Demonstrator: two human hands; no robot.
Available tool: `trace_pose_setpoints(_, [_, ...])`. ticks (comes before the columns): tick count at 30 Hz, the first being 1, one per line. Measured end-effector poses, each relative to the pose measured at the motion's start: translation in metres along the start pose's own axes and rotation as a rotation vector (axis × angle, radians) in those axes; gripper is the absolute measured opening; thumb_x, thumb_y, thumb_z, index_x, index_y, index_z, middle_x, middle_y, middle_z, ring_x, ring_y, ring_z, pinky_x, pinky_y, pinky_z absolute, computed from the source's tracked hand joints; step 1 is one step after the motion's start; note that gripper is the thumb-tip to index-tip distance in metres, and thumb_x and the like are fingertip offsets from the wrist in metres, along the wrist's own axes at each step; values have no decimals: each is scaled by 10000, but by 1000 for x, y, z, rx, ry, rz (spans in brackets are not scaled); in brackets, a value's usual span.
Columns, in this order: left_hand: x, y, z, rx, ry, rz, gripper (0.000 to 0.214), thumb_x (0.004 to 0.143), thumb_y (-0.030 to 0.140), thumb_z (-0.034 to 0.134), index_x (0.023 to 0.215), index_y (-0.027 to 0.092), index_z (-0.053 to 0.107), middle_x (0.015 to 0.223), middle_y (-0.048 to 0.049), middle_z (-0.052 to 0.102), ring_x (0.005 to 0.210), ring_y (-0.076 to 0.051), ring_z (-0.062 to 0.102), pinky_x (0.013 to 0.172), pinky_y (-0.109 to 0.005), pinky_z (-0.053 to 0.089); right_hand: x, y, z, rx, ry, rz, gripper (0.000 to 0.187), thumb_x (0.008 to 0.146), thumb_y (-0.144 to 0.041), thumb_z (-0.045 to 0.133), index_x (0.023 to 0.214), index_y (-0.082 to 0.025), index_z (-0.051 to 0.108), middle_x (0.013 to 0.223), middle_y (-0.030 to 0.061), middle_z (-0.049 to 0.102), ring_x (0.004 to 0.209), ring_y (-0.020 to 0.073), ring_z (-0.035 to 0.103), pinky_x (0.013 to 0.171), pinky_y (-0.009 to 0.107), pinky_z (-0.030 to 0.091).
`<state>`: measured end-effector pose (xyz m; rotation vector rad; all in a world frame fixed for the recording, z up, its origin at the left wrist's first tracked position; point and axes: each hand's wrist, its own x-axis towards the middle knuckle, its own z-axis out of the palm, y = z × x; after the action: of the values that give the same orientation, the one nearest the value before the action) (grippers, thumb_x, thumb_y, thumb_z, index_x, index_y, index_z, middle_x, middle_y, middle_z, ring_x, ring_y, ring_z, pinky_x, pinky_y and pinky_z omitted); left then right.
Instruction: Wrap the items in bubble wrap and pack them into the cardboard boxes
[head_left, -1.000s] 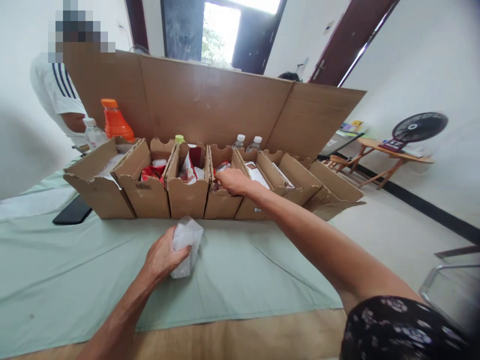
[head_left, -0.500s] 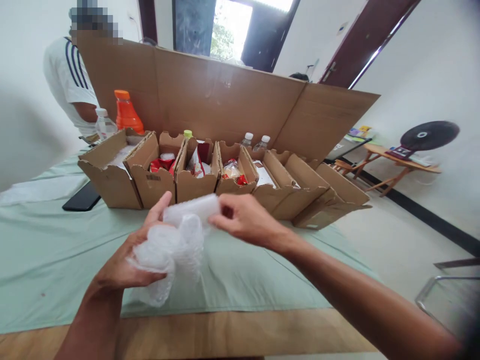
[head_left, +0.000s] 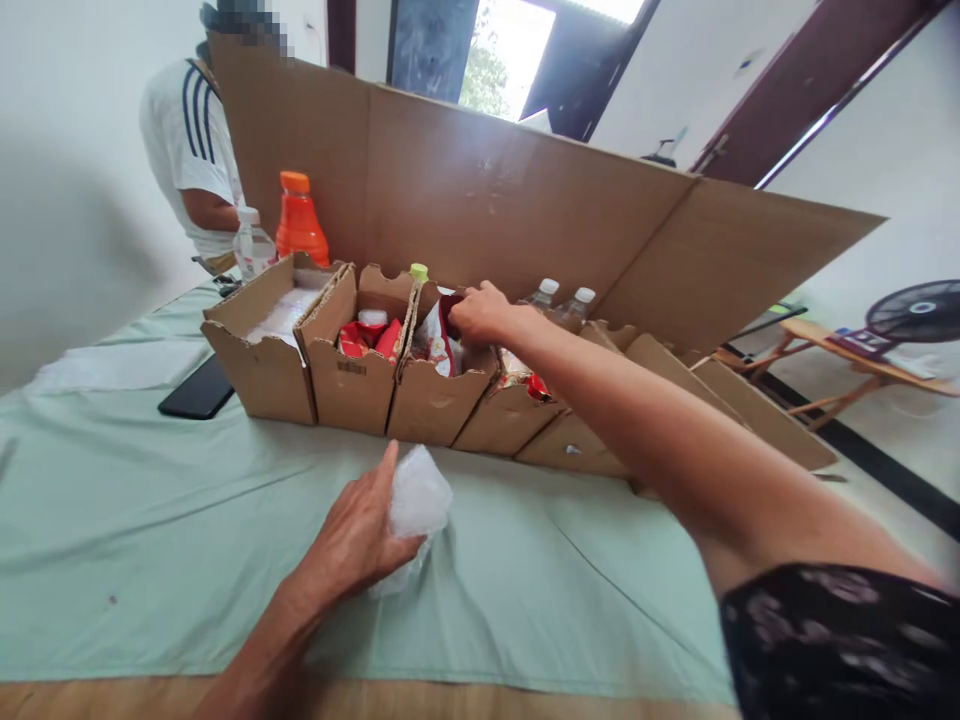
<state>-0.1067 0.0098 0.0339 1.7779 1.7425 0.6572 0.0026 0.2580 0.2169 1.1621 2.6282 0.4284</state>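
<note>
My left hand (head_left: 364,525) is closed around a small wad of bubble wrap (head_left: 421,492), held just above the green cloth. Toward the row of cardboard boxes, my right hand (head_left: 484,315) reaches into the third box (head_left: 442,400) from the left. Its fingers are curled down, and their tips are hidden inside the box. Beside them stands a red-and-white packet (head_left: 439,338); whether the fingers grip it I cannot make out. The second box holds a red packet (head_left: 367,338) and a white cap. A clear plastic-wrapped stack (head_left: 289,312) fills the leftmost box.
Behind the boxes rises a cardboard screen (head_left: 487,190). An orange bottle (head_left: 300,225) and clear bottles stand between them. A black phone-like slab (head_left: 196,388) lies left. A person in a white shirt (head_left: 187,150) is beyond; a fan (head_left: 919,310) stands at right.
My right hand has left the bubble wrap and moved up into the third box. The bubble wrap in my left hand looks more compact. The view has shifted left.
</note>
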Motion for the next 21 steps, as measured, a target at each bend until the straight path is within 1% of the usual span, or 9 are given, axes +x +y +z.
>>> trace_pose_setpoints(3, [3,4,-3,175,-41,-82,956,741,402,704,1535,4,350,1303,-251,679,1236,-417,630,1043,-499,475,27,-10,24,-3,-96,39,203,776,-143,748,964,-188,813,1058,139,792,1147,330,659,1032,445,416])
trace_pose_setpoints(6, [6,11,-8,221,-83,-121,643,765,395,686,1319,85,587,1217,-203,720,1186,-412,651,1003,-486,492,31,-8,33,30,-113,89,241,809,-139,700,1015,-195,812,1055,123,800,1101,301,696,963,401,453])
trace_pose_setpoints(8, [9,12,-8,217,-82,-142,478,780,365,661,1194,126,651,1178,-178,734,1157,-399,665,980,-477,505,23,-1,27,52,-61,138,249,845,-142,657,1043,-181,803,1075,128,796,1096,294,705,946,388,464])
trace_pose_setpoints(11, [14,7,-4,201,-45,-151,409,771,323,652,1134,137,673,1133,-163,739,1117,-378,681,959,-470,523,-5,13,1,56,101,253,325,941,-170,519,1167,-131,749,1212,175,748,1154,312,679,966,421,470])
trace_pose_setpoints(14, [12,-1,-10,178,44,-24,387,729,303,696,1090,164,698,1181,-157,721,1200,-382,646,1030,-505,504,-54,19,-29,166,467,344,328,982,-205,456,1184,-116,699,1304,187,692,1144,291,666,942,413,493])
trace_pose_setpoints(16, [-3,-2,-24,171,179,108,427,702,326,741,1104,184,711,1438,-193,594,1422,-440,478,1149,-599,402,-92,11,-37,324,717,300,180,940,-210,549,1002,-154,708,1244,145,715,1063,257,681,897,381,509])
trace_pose_setpoints(17, [-15,0,-32,168,251,175,455,699,341,755,1128,195,712,1593,-199,445,1520,-468,339,1191,-646,332,-111,2,-36,408,789,241,99,907,-202,599,901,-174,694,1197,123,731,1026,245,685,885,375,510])
trace_pose_setpoints(19, [-44,8,-51,164,347,305,481,720,367,761,1174,221,704,1763,-137,75,1600,-497,98,1219,-697,242,-142,-24,-24,564,783,94,84,863,-192,657,779,-198,654,1094,84,755,968,230,689,870,371,508])
trace_pose_setpoints(21, [-72,18,-68,175,359,402,458,745,388,767,1177,251,701,1777,-58,-89,1605,-505,46,1218,-685,260,-163,-57,-3,766,603,-72,103,855,-194,678,756,-202,651,965,48,763,880,198,686,827,340,507])
